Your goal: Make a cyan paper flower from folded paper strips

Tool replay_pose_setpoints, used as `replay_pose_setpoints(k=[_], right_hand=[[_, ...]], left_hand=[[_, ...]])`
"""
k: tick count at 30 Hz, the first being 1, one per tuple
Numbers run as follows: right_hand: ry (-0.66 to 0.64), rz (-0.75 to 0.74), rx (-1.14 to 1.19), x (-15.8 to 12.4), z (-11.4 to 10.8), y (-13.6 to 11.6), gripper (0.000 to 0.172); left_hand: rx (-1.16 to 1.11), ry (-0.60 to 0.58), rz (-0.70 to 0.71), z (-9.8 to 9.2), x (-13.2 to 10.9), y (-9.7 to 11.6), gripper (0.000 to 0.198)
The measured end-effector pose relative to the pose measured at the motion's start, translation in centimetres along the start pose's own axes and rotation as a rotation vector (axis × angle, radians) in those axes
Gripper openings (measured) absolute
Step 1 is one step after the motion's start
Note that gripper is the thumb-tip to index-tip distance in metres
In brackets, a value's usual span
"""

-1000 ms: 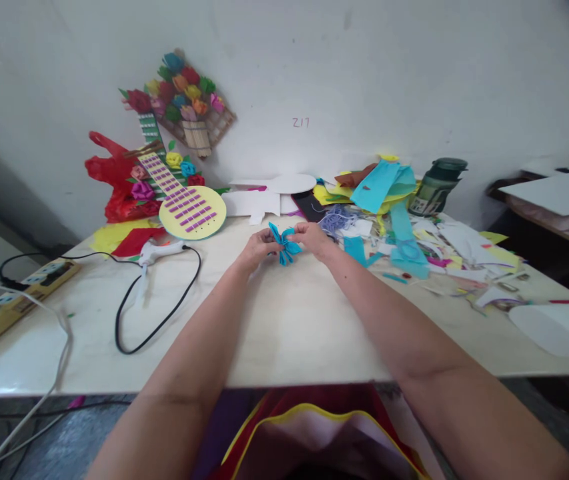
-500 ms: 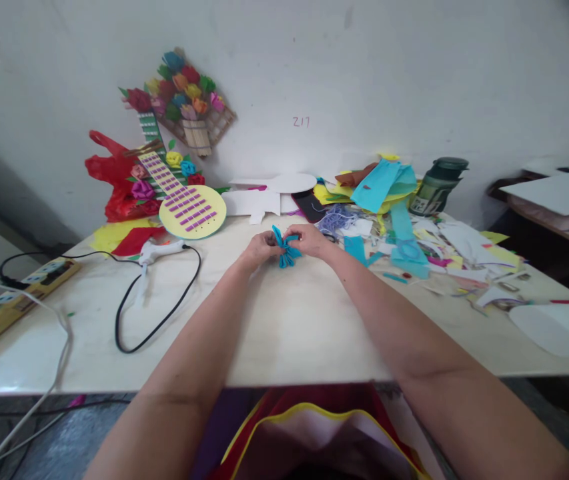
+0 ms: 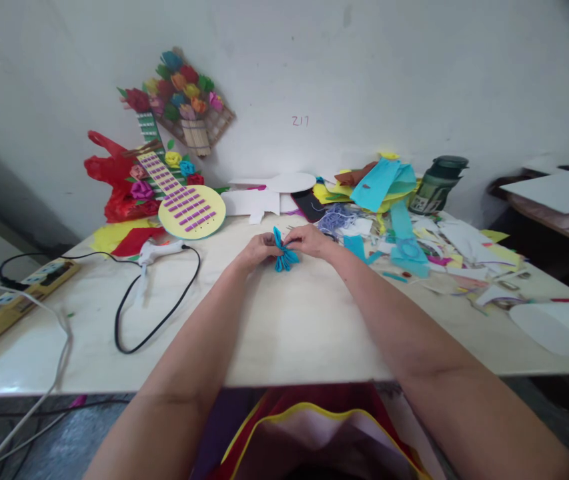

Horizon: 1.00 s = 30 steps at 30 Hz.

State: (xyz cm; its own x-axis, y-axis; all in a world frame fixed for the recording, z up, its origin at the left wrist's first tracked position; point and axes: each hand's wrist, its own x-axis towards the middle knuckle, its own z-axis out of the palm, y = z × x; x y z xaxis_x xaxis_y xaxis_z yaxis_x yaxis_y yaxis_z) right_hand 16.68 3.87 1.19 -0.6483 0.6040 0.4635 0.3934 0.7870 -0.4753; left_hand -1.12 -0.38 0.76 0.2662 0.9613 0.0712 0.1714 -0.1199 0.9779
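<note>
Just above the middle of the table, a blue folded paper flower [image 3: 286,259] with several fanned petals is held between my hands. My left hand [image 3: 260,249] pinches it from the left side. On its right, my right hand [image 3: 306,240] has thumb and fingers closed at the flower's upper part. The fingertips partly cover its centre. To the right of the hands lie a bundle of purple shredded strands [image 3: 335,219] and blue paper pieces [image 3: 355,248].
A white glue gun [image 3: 160,249] with a looped black cord lies on the left, near a power strip [image 3: 29,293]. Behind it stands a yellow paper guitar [image 3: 192,212]. Paper scraps [image 3: 464,247] and a dark green bottle [image 3: 438,185] are at right.
The blue flower has turned slightly and its petals show more, spread downward. My right hand's fingers have shifted a little on it. Both hands stay in nearly the same place.
</note>
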Motion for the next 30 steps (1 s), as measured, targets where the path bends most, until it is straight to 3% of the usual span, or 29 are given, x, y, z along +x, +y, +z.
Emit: replay_pose_setpoints(k=[9, 22, 30], right_hand=[[0.033, 0.184, 0.049, -0.1, 0.2, -1.1, 0.01], [-0.091, 0.537, 0.412, -0.3, -0.7, -2.3, 0.02], [-0.06, 0.592, 0.42, -0.3, -0.6, -2.5, 0.01]], left_hand=[[-0.016, -0.064, -0.029, 0.2, -0.2, 0.2, 0.027], [-0.037, -0.062, 0.0, 0.0, -0.2, 0.1, 0.031], [-0.055, -0.084, 0.013, 0.1, -0.1, -0.2, 0.034]])
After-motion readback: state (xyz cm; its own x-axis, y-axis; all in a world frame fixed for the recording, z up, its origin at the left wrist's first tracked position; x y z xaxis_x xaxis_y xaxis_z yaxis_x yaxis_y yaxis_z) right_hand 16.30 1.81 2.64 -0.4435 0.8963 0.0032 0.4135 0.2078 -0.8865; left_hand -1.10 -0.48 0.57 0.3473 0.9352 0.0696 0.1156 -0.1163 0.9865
